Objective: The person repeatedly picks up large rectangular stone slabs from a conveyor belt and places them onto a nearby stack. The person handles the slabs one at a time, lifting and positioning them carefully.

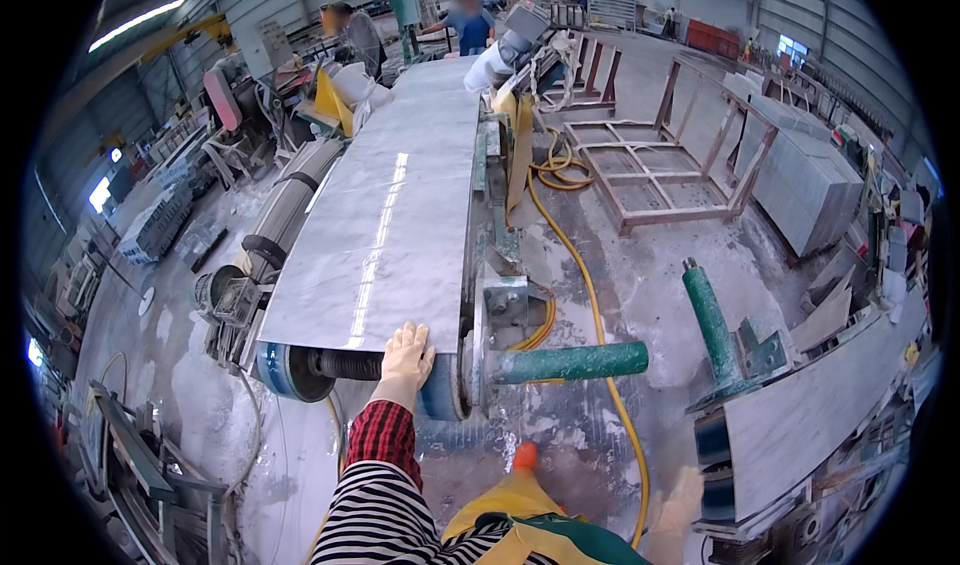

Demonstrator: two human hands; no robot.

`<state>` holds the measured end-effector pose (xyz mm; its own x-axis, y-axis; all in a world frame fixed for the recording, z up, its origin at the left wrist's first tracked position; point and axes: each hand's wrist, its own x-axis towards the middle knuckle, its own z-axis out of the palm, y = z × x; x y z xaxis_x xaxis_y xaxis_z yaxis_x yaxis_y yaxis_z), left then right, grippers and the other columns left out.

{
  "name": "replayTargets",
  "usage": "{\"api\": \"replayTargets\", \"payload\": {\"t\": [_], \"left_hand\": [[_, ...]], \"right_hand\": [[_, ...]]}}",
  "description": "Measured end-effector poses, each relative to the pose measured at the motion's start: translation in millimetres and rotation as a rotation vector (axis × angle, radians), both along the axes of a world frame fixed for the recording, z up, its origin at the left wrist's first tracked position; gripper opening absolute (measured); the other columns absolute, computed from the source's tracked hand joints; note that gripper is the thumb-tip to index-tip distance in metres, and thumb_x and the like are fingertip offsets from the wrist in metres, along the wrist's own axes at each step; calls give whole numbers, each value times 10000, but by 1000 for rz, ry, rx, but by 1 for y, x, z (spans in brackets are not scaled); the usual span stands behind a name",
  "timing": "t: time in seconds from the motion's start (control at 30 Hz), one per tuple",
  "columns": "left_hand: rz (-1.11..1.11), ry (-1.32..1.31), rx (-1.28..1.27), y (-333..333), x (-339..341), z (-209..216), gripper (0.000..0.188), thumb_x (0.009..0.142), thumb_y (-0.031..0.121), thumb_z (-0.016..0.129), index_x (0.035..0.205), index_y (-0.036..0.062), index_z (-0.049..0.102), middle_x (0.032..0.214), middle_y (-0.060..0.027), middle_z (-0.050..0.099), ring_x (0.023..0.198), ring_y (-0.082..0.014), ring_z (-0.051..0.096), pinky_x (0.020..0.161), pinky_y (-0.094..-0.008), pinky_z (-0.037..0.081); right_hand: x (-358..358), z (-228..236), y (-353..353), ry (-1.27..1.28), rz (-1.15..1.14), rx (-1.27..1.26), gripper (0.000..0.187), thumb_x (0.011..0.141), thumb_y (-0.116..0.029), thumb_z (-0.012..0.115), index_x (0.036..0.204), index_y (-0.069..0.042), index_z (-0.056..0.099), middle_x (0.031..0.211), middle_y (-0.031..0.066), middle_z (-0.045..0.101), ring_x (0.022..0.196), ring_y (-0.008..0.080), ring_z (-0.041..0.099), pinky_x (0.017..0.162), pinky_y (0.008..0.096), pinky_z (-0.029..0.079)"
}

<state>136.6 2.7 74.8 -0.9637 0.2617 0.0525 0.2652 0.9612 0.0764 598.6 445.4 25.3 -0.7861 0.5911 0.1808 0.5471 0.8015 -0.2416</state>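
My left hand (407, 360), in a cream glove, rests on the near edge of a long polished grey-white stone slab (410, 195). Its fingers lie flat on the top, pointing away from me. The slab lies along a roller conveyor, with a blue-rimmed roller (292, 370) showing under its near left corner. Off to the right, my right hand (682, 500) is smeared by motion and its fingers are unclear. Close beside that hand is a second pale slab (810, 420) on another conveyor.
A green post (572, 362) juts rightward from the conveyor's near end; another green post (712, 325) stands farther right. A yellow hose (590, 295) winds across the wet floor. Metal frames (680, 165) and stacked slabs (805, 170) stand back right. Two people (472, 27) are near the far end.
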Motion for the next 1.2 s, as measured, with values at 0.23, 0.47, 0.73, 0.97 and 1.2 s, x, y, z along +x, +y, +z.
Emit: {"api": "replayTargets", "payload": {"t": [0.23, 0.47, 0.73, 0.97, 1.2], "left_hand": [[-39, -56, -33, 5, -3, 22, 551, 1009, 414, 559, 1481, 136, 505, 1542, -140, 477, 1406, -319, 462, 1159, -437, 381], [-212, -179, -6, -14, -11, 54, 438, 990, 346, 577, 1365, 120, 572, 1506, -139, 524, 1363, -328, 515, 1109, -459, 423], [-566, 57, 305, -57, -19, 17, 451, 1009, 324, 582, 1409, 116, 553, 1486, -176, 532, 1371, -375, 480, 1165, -477, 361], [-541, -11, 225, -148, -43, 17, 456, 1018, 334, 579, 1427, 132, 559, 1551, -170, 490, 1439, -382, 430, 1208, -491, 317], [-330, 174, 248, -251, -69, 8, 509, 972, 336, 640, 1450, 175, 570, 1535, -140, 518, 1411, -365, 479, 1193, -507, 338]], "right_hand": [[-25, 1, -100, -416, 339, -509, 533, 819, -314, 703, 1264, -29, 632, 1364, 215, 618, 1312, 407, 517, 1118, 487, 404], [-49, -24, -140, -614, 686, -425, 446, 906, -354, 618, 1266, -94, 662, 1421, 183, 604, 1287, 370, 589, 1060, 453, 474], [-162, -67, -257, -543, 539, -768, 505, 983, -462, 564, 1395, -178, 635, 1375, 140, 664, 1244, 350, 634, 1073, 414, 502], [-261, 6, -374, -663, 486, -894, 542, 941, -491, 577, 1438, -281, 616, 1328, 112, 702, 1221, 327, 658, 1073, 383, 502], [-301, 37, -392, -670, 477, -955, 481, 991, -381, 638, 1408, -143, 650, 1294, 103, 732, 1195, 192, 683, 1060, 305, 500]]}}
